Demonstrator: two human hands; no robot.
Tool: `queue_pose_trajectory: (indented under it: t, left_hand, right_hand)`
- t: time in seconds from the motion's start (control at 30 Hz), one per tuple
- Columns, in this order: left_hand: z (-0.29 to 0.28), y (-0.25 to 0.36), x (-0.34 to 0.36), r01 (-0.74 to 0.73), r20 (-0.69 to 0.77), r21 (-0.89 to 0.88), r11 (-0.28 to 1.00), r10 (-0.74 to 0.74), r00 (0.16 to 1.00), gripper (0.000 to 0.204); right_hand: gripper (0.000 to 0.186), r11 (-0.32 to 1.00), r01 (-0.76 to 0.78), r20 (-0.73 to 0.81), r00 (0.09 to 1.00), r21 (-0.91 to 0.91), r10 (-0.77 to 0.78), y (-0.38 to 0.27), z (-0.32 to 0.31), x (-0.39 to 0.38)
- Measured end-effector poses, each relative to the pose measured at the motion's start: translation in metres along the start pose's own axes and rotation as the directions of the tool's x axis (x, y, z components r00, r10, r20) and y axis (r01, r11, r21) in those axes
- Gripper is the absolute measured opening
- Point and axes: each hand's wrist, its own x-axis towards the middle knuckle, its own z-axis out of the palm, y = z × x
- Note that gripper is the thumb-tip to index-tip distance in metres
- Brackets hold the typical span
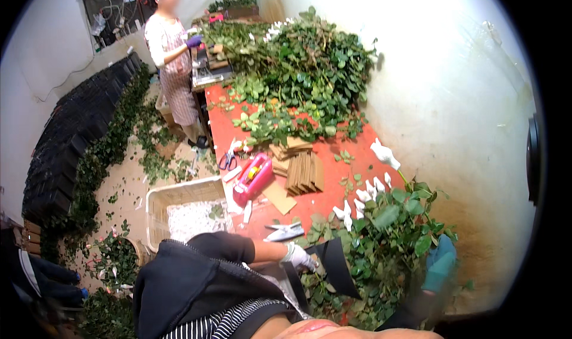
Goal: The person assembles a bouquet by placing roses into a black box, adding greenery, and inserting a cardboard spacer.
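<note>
My right hand point(440, 264), in a teal glove, is closed at the lower right round the stem of a rose. That rose's white-wrapped bud point(386, 155) rises up and to the left, above the other flowers. In a white glove, my left hand point(300, 257) is curled at the edge of a black angled holder point(335, 267); what its fingers hold is hidden. Leafy rose stems point(381, 249) lie in a heap between both hands. Several more white-wrapped buds point(366, 193) point away from me along the heap's far left side.
On the red table point(333, 205) are grey-handled pliers or cutters point(284, 232), a pink tape dispenser point(252, 179), stacked cardboard pieces point(304, 173) and scissors point(227, 161). A pale crate point(187, 190) stands left. Beyond, a large foliage pile point(304, 71) lies near a co-worker point(174, 71).
</note>
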Motion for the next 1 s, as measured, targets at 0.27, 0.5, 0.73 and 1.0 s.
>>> queue_pose_trajectory:
  t: [0.27, 0.5, 0.73, 1.0]
  left_hand:
    - [-0.001, 0.004, 0.001, 0.1, 0.005, -0.258, 0.961, -0.102, 0.995, 0.046]
    - [-0.199, 0.097, -0.059, 0.414, -0.084, 0.053, 0.909, -0.409, 0.908, 0.04]
    - [-0.403, 0.121, -0.124, 0.857, -0.852, 0.23, 0.462, -0.329, 0.407, 0.042]
    - [-0.251, 0.095, -0.086, 0.611, 0.082, 0.198, 0.766, -0.634, 0.769, 0.041]
  right_hand:
    - [0.042, 0.978, -0.207, -0.038, 0.977, 0.019, 0.207, 0.01, -0.022, -0.113]
    - [0.042, 0.861, -0.245, -0.25, 0.958, -0.446, 0.143, 0.019, -0.01, -0.161]
    - [0.043, 0.749, -0.159, -0.12, 0.987, -0.643, 0.107, 0.052, -0.007, -0.155]
    - [0.044, 0.696, -0.08, -0.024, 0.996, -0.714, 0.09, 0.056, -0.064, -0.205]
